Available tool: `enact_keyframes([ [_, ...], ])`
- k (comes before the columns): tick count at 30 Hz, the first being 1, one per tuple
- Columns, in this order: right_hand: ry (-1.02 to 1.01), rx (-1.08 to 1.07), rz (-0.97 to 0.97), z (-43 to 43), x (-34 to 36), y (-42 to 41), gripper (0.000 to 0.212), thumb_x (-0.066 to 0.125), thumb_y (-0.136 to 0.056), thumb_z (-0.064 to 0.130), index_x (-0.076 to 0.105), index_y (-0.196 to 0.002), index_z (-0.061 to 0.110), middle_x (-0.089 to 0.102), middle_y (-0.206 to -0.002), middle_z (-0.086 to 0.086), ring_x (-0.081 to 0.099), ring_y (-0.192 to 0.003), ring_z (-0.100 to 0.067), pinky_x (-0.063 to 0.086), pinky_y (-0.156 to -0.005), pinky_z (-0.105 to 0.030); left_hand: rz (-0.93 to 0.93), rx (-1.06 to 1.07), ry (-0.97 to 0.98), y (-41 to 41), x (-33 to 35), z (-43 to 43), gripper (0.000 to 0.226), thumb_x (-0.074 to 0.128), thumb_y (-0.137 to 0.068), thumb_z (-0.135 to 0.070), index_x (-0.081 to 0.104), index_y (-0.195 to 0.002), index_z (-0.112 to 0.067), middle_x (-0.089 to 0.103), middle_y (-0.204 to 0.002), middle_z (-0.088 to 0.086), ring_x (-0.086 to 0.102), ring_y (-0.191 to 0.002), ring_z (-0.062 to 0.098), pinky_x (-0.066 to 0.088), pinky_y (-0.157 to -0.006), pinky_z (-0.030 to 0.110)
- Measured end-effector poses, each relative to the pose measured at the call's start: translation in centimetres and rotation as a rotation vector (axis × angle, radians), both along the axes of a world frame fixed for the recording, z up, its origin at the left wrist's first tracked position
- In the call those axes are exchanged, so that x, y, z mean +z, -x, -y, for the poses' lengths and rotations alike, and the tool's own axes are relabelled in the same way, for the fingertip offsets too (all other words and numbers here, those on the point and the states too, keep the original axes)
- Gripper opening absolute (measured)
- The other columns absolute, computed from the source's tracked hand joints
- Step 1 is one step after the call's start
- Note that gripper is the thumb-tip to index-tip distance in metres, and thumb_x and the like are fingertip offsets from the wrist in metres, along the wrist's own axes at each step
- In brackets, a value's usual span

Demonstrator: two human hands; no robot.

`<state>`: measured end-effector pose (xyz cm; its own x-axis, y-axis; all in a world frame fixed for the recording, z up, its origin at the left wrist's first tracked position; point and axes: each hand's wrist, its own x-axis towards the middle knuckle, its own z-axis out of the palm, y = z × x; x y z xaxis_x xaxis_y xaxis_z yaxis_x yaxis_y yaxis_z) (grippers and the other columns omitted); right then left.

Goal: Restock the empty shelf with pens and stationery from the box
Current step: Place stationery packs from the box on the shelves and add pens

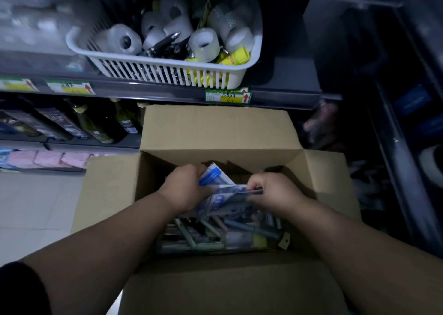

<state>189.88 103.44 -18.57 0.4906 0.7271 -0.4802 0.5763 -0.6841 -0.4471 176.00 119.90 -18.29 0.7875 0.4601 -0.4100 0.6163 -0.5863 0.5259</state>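
head view, left hand point(185, 190) and right hand point(275, 192) fingers pinching blue-white packets point(220, 199) inside cardboard box point(215, 127), print unreadable

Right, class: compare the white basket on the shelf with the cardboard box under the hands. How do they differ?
The basket is white slatted plastic; the box is plain brown cardboard with open flaps. The basket sits up on a shelf; the box stands lower, in front of it. The basket holds mostly tape rolls; the box holds pens and packets. Both are open-topped and hold stationery.
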Motion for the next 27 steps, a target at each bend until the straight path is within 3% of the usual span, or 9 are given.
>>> enact_keyframes([
  [4,-0.174,-0.229,-0.145,0.9,2.5,0.3,0.019,0.074,-0.081,0.021,0.057,-0.075,0.026,0.068,-0.083,0.001,0.063,-0.078,-0.014,0.05,-0.071,-0.031,0.07,0.099,0.089,1.1,2.6,-0.4,0.026,0.063,-0.076,-0.01,0.048,-0.057,-0.022,0.052,-0.057,-0.011,0.054,-0.065,0.013,0.033,-0.05,0.02],
  [8,-0.453,-0.575,-0.364,2.1,5.6,1.0,0.013,0.07,-0.085,0.009,0.062,-0.078,0.016,0.07,-0.077,0.0,0.063,-0.066,-0.008,0.051,-0.061,-0.022,0.256,0.303,0.447,2.5,5.1,0.2,0.016,0.073,-0.079,-0.014,0.065,-0.066,-0.015,0.066,-0.055,-0.009,0.056,-0.05,-0.001,0.042,-0.047,0.011],
  [10,-0.561,-0.777,-0.476,2.9,7.0,1.4,0.005,0.067,-0.089,0.012,0.064,-0.089,0.008,0.073,-0.087,-0.015,0.07,-0.076,-0.022,0.058,-0.072,-0.041,0.318,0.388,0.612,2.6,6.4,0.7,0.005,0.074,-0.082,-0.013,0.071,-0.083,-0.01,0.074,-0.073,0.002,0.066,-0.059,0.01,0.051,-0.056,0.022],
  [12,-0.628,-0.936,-0.499,3.8,8.3,1.8,0.017,0.065,-0.091,0.022,0.065,-0.095,0.006,0.071,-0.092,-0.025,0.069,-0.083,-0.031,0.053,-0.082,-0.059,0.379,0.471,0.7,2.3,7.5,1.2,0.006,0.073,-0.082,-0.011,0.069,-0.085,-0.006,0.074,-0.076,0.009,0.067,-0.059,0.017,0.052,-0.056,0.028],
  [16,-0.773,-1.203,-0.685,6.0,10.7,3.3,0.016,0.062,-0.093,0.026,0.066,-0.098,0.011,0.074,-0.094,-0.016,0.071,-0.086,-0.036,0.053,-0.08,-0.063,0.494,0.607,0.838,1.0,10.3,2.9,0.012,0.071,-0.085,-0.011,0.062,-0.078,-0.006,0.069,-0.058,0.004,0.063,-0.045,0.016,0.047,-0.041,0.023],
  [19,-0.879,-1.217,-0.851,7.5,11.9,5.0,0.014,0.059,-0.095,0.022,0.067,-0.101,0.012,0.073,-0.099,-0.017,0.071,-0.089,-0.036,0.053,-0.082,-0.062,0.556,0.66,0.965,0.0,12.4,5.1,0.012,0.069,-0.086,-0.012,0.06,-0.079,-0.007,0.068,-0.056,0.003,0.063,-0.042,0.016,0.048,-0.04,0.023],
  [22,-1.003,-1.159,-1.026,8.8,13.5,6.5,0.025,0.054,-0.096,0.019,0.062,-0.119,0.012,0.069,-0.115,-0.018,0.066,-0.103,-0.039,0.05,-0.088,-0.061,0.582,0.662,1.116,-1.0,14.2,8.7,0.007,0.067,-0.087,-0.012,0.062,-0.089,-0.008,0.074,-0.072,0.009,0.069,-0.053,0.022,0.053,-0.046,0.032],
  [24,-1.081,-1.141,-1.032,10.1,14.5,6.9,0.029,0.052,-0.097,0.017,0.059,-0.124,0.012,0.067,-0.118,-0.019,0.065,-0.106,-0.04,0.052,-0.088,-0.058,0.564,0.635,1.18,-1.4,15.1,11.9,0.009,0.066,-0.088,-0.011,0.062,-0.095,-0.01,0.075,-0.082,0.013,0.072,-0.065,0.028,0.055,-0.05,0.038],
  [27,-1.093,-1.201,-0.878,13.3,15.9,6.8,0.024,0.057,-0.095,0.015,0.063,-0.116,0.005,0.071,-0.106,-0.02,0.069,-0.096,-0.038,0.054,-0.085,-0.055,0.516,0.471,1.268,-1.7,16.0,17.0,0.022,0.061,-0.09,-0.009,0.062,-0.112,-0.011,0.072,-0.102,0.017,0.071,-0.085,0.035,0.057,-0.062,0.045],
])
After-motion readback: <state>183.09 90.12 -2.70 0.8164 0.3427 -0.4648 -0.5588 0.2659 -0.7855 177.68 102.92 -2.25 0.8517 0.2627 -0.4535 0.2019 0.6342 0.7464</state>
